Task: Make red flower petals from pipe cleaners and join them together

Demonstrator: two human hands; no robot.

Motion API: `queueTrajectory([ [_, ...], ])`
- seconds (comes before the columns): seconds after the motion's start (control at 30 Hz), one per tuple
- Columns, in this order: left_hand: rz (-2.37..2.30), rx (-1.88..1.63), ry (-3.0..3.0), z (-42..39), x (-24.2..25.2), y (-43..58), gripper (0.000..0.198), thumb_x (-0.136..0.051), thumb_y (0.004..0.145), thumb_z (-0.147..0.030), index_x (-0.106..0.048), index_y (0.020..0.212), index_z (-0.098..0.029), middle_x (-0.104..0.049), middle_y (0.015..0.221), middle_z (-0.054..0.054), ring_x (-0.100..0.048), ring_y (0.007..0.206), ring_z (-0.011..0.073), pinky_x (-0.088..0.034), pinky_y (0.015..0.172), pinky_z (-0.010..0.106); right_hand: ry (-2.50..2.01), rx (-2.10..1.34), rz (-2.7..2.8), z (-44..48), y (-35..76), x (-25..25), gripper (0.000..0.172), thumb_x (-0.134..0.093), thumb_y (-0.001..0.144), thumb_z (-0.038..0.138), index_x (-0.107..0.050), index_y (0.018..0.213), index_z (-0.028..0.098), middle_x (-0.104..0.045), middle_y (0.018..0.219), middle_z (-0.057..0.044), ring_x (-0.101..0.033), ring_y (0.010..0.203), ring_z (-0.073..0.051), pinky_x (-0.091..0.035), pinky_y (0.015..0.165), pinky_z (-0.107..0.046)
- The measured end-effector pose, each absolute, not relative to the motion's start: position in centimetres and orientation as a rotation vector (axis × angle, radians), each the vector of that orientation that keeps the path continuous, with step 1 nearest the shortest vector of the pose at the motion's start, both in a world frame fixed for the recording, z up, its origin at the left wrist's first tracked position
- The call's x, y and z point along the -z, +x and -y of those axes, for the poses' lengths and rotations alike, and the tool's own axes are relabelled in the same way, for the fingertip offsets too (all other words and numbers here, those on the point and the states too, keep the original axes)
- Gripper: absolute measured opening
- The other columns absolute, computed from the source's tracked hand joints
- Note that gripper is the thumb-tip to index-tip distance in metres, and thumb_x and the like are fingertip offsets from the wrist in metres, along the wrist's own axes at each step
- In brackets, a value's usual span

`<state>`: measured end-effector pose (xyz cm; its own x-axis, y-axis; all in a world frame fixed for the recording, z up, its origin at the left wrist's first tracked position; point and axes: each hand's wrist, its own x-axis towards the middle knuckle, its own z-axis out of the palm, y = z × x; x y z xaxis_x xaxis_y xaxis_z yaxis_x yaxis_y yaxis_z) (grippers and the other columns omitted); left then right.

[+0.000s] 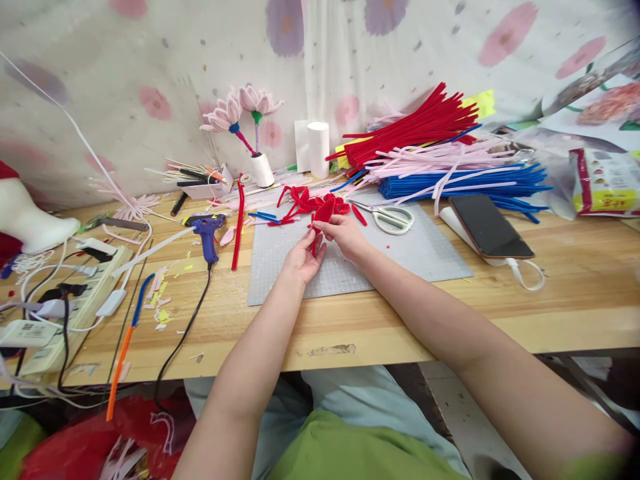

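Observation:
Above the grey cutting mat, my left hand and my right hand meet around a red petal bent from pipe cleaners. Both sets of fingers are closed on it, the left at its lower end, the right at its side. Just behind lie more red petal pieces, partly hidden by the hands. Scissors with pale green handles rest on the mat to the right. Left of the mat are a red pipe cleaner strip and a blue glue gun.
Bundles of red, pink and blue pipe cleaners lie at the back right. A phone leans beside them. Pink flowers stand in a white spool. A power strip with tangled cables occupies the left.

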<state>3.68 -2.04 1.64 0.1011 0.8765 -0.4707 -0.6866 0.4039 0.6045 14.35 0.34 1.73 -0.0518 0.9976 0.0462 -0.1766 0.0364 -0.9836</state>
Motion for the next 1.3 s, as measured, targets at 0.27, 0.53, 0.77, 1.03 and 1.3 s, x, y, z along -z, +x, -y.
queueTrajectory([
  [0.27, -1.067, -1.235, 0.545, 2.3, -2.0, 3.7, 0.008, -0.063, 0.069, -0.010, -0.061, 0.074, -0.016, -0.064, 0.072, -0.001, -0.058, 0.066, 0.0062, -0.045, 0.073, 0.023, -0.932, -1.509, 0.887, -1.2, 14.9, -0.8, 0.026, -0.075, 0.050, 0.027, -0.054, 0.060, 0.014, -0.043, 0.047, 0.006, -0.029, 0.041, -0.002, -0.018, 0.040, -0.021],
  [0.53, -1.202, -1.452, 0.752, 1.9, -0.9, 4.1, 0.003, -0.066, 0.065, -0.016, -0.066, 0.068, -0.015, -0.066, 0.067, 0.000, -0.058, 0.066, 0.0090, -0.044, 0.071, 0.023, -0.974, -1.643, 1.009, -1.0, 15.2, -1.5, 0.027, -0.077, 0.048, 0.025, -0.055, 0.057, 0.013, -0.045, 0.044, 0.006, -0.028, 0.038, -0.002, -0.015, 0.040, -0.021],
  [0.77, -1.282, -1.586, 1.058, 1.8, 0.2, 4.0, 0.012, -0.064, 0.068, -0.028, -0.063, 0.070, -0.016, -0.063, 0.069, 0.000, -0.055, 0.065, 0.0094, -0.042, 0.067, 0.022, -1.001, -1.617, 0.975, -1.1, 15.1, -1.4, 0.024, -0.076, 0.049, 0.022, -0.056, 0.056, 0.012, -0.047, 0.043, 0.005, -0.029, 0.037, -0.002, -0.015, 0.038, -0.021],
  [1.03, -1.316, -1.516, 1.614, 2.2, -0.4, 3.3, 0.010, -0.071, 0.061, -0.019, -0.063, 0.067, -0.020, -0.054, 0.082, 0.002, -0.050, 0.071, 0.0111, -0.042, 0.069, 0.023, -1.014, -1.708, 0.810, -1.1, 15.5, -1.7, 0.027, -0.076, 0.051, 0.015, -0.049, 0.051, 0.014, -0.039, 0.038, 0.006, -0.028, 0.037, -0.002, -0.016, 0.036, -0.019],
  [1.3, -1.313, -1.505, 1.794, 2.3, -0.8, 3.2, 0.005, -0.069, 0.065, -0.024, -0.066, 0.068, -0.022, -0.053, 0.086, 0.004, -0.052, 0.083, 0.0152, -0.042, 0.079, 0.027, -1.016, -1.702, 0.851, -1.0, 15.4, -1.8, 0.030, -0.077, 0.050, 0.018, -0.047, 0.052, 0.014, -0.038, 0.040, 0.007, -0.028, 0.036, -0.001, -0.016, 0.035, -0.018],
])
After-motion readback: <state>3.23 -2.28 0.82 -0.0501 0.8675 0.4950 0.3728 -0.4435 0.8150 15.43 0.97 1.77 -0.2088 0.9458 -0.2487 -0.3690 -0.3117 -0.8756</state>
